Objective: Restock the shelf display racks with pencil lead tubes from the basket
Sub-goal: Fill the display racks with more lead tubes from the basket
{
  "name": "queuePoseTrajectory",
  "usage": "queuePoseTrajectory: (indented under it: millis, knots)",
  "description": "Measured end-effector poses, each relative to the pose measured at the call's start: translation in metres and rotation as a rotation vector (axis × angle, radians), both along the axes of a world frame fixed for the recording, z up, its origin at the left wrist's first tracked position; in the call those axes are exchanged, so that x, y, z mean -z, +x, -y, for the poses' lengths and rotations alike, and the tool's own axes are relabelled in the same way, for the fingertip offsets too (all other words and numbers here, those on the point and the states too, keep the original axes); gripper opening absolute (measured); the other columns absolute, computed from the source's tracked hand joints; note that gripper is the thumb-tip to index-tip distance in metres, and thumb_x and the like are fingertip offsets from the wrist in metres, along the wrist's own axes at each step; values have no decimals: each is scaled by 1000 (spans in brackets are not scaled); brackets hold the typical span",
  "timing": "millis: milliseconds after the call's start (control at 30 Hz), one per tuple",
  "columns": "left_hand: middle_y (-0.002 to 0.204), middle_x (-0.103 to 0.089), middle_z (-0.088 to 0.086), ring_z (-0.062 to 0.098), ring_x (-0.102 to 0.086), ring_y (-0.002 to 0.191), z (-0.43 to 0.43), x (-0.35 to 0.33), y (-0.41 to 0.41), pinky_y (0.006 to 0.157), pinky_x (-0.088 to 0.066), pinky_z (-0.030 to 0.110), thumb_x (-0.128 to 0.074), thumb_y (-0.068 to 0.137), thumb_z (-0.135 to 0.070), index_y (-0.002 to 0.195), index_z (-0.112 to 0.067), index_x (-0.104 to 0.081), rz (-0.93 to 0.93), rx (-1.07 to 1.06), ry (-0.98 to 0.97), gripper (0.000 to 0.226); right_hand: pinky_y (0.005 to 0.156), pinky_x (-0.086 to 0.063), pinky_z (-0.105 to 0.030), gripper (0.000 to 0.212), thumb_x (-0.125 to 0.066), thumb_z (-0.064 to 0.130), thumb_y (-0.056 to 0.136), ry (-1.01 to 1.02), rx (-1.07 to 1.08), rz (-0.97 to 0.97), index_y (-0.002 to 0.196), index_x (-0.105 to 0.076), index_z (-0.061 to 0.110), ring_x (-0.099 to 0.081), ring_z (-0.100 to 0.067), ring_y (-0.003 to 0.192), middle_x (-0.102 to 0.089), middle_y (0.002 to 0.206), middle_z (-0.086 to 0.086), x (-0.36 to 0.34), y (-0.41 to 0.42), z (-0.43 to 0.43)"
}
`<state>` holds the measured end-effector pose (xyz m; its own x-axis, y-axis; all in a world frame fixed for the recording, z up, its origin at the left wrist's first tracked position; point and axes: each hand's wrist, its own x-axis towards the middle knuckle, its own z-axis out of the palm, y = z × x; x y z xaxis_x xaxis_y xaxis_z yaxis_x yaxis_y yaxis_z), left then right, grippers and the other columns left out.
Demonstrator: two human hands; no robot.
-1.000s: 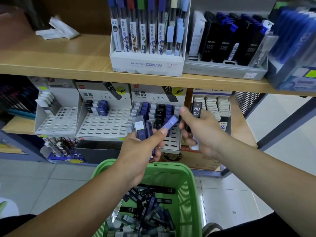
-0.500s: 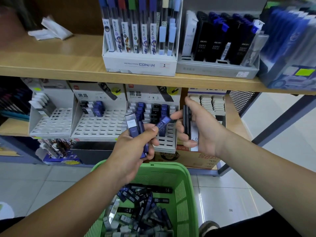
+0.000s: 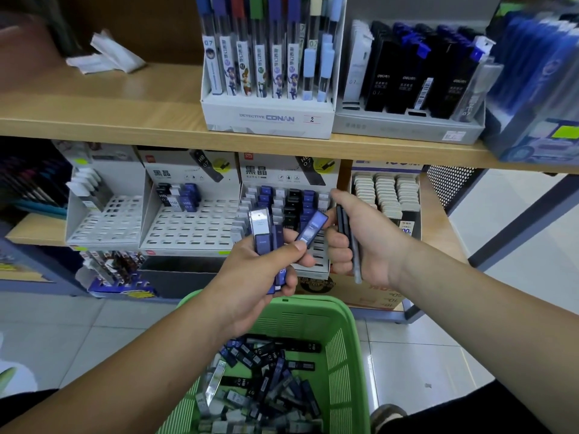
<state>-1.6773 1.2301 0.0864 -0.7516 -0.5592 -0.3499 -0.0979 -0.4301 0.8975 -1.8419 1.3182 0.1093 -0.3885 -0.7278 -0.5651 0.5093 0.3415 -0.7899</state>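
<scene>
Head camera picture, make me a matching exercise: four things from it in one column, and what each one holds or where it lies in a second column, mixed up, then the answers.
Things
1. green basket
2. left hand
3. right hand
4. crumpled white paper

States
A. lies on the upper wooden shelf
B. grips dark lead tubes
C. contains a loose pile of lead tubes
D. holds blue lead tubes

Pairs: 1-C, 2-D, 3-B, 4-A
</scene>
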Motion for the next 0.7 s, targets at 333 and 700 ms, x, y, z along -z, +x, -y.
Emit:
queuePoseTrajectory:
  millis: [333,700]
  knots:
    - [96,-77,17,17,-53,58,11,-9,24,60,-44,33,-72,95,-14,115,-11,-66,12,-27,-8,21,45,-18,-22,42,-47,52,102,-23,-69,-143,104,-67,16,-28,-17,42,-40,56,-3,-11,26,15]
    - [82,-76,10,17,-55,58,64,-22,78,53,-43,30,-81,89,-19,107,-5,-68,219,93,-316,26,49,-13,-29,18,-78,19,90,-142,-209,-376,101,-73,7,-27,-16,41,-57,61,-9,-8,87,64]
